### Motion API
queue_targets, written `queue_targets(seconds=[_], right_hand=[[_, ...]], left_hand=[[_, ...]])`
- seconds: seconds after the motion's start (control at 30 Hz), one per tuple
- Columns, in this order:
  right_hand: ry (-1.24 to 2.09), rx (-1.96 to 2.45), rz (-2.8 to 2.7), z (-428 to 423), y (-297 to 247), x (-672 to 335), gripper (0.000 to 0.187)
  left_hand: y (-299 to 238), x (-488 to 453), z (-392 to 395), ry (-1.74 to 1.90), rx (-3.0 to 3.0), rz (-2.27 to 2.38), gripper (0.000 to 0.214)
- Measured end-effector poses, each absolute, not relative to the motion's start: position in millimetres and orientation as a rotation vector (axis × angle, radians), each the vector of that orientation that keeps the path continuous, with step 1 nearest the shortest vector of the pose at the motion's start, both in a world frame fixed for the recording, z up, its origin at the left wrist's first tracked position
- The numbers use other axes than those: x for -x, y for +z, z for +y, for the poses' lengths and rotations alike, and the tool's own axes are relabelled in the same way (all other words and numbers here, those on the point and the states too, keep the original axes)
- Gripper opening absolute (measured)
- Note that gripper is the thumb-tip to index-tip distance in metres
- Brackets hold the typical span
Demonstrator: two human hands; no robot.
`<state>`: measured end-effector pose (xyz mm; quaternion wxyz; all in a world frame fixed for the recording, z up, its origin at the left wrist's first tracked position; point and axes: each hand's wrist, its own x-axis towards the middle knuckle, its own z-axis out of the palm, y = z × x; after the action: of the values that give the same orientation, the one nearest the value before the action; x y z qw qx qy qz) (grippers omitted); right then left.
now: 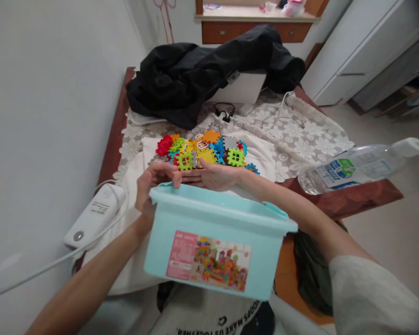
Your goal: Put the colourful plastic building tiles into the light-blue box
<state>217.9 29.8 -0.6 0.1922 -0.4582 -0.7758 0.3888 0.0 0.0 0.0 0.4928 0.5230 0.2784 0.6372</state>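
A light blue plastic box [216, 242] with a picture label on its side sits tilted on my lap. My left hand [153, 186] grips its far left rim. My right hand [214, 177] lies palm up, fingers spread, just beyond the far rim, touching the near edge of a pile of colourful interlocking plastic tiles [204, 151]. The tiles lie heaped on a white cloth [261, 151] on the table. Nothing is held in the right hand that I can see.
A black jacket [209, 70] lies at the table's back. A clear water bottle [359, 165] lies on its side at the right edge. A white power strip [94, 214] with cable sits left, by the wall. Earphones [224, 113] and cables lie mid-table.
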Motion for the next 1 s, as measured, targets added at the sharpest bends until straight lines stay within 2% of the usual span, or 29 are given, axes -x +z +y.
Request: queue_targets(seconds=[0.03,0.07,0.13,0.17,0.27,0.4,0.53,0.67,0.83,1.0], right_hand=[[1.622,1.02,-2.043,43.4,-4.0,-206.7,0.078],[1.966,0.835,-1.854,51.7,-6.3,-200.2,0.079],[2.403,0.605,-1.427,51.4,-3.3,-199.0,0.074],[2.461,0.615,-1.285,44.1,3.0,-202.2,0.069],[2.36,0.73,-1.117,10.6,34.8,-213.9,0.062],[2.257,0.782,-1.147,-8.2,62.5,-217.6,0.054],[2.299,0.833,-1.295,14.1,52.0,-220.5,0.049],[2.332,0.872,-1.46,33.6,40.2,-229.1,0.057],[2.28,0.84,-1.604,33.1,42.7,-230.7,0.056],[2.177,0.718,-1.775,32.1,41.8,-230.5,0.058]], left_hand=[[2.8,-1.0,-1.3,1.57,-1.28,0.639,0.055],[4.7,-0.4,-1.5,1.594,-1.327,0.606,0.061],[6.6,5.5,0.5,1.603,-1.484,0.52,0.067],[7.0,10.2,2.3,1.599,-1.558,0.478,0.065],[6.5,24.7,9.3,1.629,-1.688,0.392,0.058],[0.3,30.1,19.4,1.611,-1.694,0.344,0.064],[-3.2,20.2,23.4,1.551,-1.414,0.386,0.063],[2.0,13.7,19.9,1.442,-1.339,0.411,0.058],[1.3,11.8,14.0,1.532,-1.276,0.392,0.058],[-5.6,4.2,9.9,1.772,-1.074,0.637,0.035]])
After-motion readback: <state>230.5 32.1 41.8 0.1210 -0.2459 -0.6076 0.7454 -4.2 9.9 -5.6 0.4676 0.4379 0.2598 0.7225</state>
